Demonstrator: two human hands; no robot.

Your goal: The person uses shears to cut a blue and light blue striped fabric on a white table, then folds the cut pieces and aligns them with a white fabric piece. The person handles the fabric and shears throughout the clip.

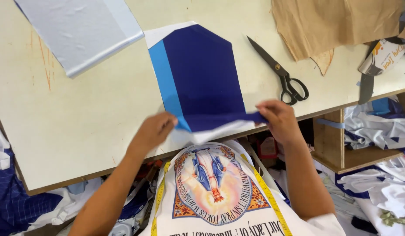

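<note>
Both hands grip the near edge of a dark blue fabric panel [202, 74] at the near rim of the cream worktable [80, 113]: the left hand [153, 130] is closed on the near left corner, where a light blue strip [165, 78] runs along the panel's left side, and the right hand [276, 118] pinches the near right corner, lifting that edge into a fold. From the hands the panel lies flat away across the table, its far end cut to angled corners, with white cloth showing beneath it. Black scissors [281, 74] lie just right of the panel, beyond the right hand. Farther right lies brown paper [333, 24]; at the far left, a pale grey sheet [80, 30]. A yellow tape measure [266, 188] hangs near the wearer's chest.
</note>
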